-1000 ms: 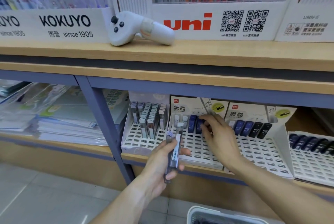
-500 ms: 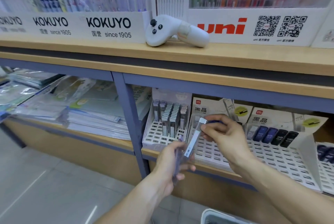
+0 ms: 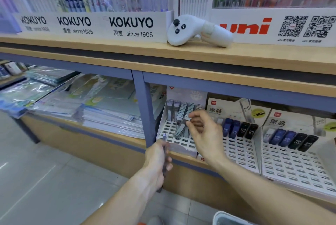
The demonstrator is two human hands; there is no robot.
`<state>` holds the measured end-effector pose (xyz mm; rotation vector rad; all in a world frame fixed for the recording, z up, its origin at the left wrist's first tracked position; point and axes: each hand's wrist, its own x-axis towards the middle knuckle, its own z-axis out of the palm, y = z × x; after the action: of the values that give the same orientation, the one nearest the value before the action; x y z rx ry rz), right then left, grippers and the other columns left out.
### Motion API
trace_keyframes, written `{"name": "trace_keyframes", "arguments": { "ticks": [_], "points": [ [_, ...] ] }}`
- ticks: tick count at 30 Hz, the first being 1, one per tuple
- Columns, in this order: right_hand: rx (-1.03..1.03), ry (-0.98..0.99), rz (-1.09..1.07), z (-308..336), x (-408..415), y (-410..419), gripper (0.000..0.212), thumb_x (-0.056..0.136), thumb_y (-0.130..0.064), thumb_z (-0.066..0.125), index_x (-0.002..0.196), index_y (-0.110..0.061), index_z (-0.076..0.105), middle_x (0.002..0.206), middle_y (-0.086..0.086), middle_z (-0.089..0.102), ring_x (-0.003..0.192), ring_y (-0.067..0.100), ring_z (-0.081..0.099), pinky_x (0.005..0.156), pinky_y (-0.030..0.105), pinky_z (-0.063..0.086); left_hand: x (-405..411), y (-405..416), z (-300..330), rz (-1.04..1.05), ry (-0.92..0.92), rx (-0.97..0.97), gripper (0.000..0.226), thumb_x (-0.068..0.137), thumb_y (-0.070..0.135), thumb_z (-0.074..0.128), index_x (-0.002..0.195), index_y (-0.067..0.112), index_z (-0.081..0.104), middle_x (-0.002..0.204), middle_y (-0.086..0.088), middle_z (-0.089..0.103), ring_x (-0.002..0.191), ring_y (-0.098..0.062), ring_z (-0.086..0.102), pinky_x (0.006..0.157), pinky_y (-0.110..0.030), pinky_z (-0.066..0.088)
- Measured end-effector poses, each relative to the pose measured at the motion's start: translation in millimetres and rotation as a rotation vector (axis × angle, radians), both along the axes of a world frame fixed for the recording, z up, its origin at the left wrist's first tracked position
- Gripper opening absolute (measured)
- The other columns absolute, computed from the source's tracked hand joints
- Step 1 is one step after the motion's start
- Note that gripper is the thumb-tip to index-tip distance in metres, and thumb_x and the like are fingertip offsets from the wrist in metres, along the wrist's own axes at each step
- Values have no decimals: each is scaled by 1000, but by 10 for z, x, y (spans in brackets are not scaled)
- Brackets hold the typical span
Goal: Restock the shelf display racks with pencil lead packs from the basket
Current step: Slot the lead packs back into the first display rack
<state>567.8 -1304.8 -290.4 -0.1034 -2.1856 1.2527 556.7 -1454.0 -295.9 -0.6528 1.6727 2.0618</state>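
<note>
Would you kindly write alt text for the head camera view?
The right hand pinches a grey lead pack over the leftmost white rack, while the left hand holds more packs. A white controller lies on the wooden shelf above.

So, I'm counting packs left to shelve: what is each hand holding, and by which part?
The right hand pinches a grey lead pack by its top cap, over the leftmost rack. The left hand grips more packs round their middle.

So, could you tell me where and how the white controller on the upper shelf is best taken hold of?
Grip the white controller around its long rounded handle on the right, coming from the front with the hand above: it lies flat at the wooden shelf edge, display boxes close behind.
</note>
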Motion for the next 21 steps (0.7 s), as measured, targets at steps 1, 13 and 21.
{"name": "trace_keyframes", "arguments": {
  "ticks": [1, 13, 21],
  "points": [
    [20, 1, -4, -3, 0, 4, 18, 93, -15, 72, 104, -27, 64, 91, -20, 69, 89, -6, 66, 81, 16, 56, -1, -7, 15, -9, 5, -16, 23, 99, 22, 57, 84, 7, 65, 62, -4, 52, 48, -19, 41, 45, -26, 26],
    [172, 16, 49, 72, -61, 6, 18, 92, -13, 73, 106, -25, 68, 91, -16, 71, 88, -1, 68, 82, 25, 59, -25, -21, 130, -34, 84, -22, 18, 104, 13, 55, 107, 0, 67, 89, -14, 71, 58, -20, 59, 44, -27, 48],
    [215, 49, 7, 73, -194, -37, 17, 91, -12, 73, 103, -23, 68, 89, -11, 71, 83, 3, 68, 78, 32, 60, 5, -52, 176, -12, 74, -21, 23, 101, 11, 56, 116, -2, 67, 94, -15, 76, 62, -21, 59, 49, -29, 49]
  ]
}}
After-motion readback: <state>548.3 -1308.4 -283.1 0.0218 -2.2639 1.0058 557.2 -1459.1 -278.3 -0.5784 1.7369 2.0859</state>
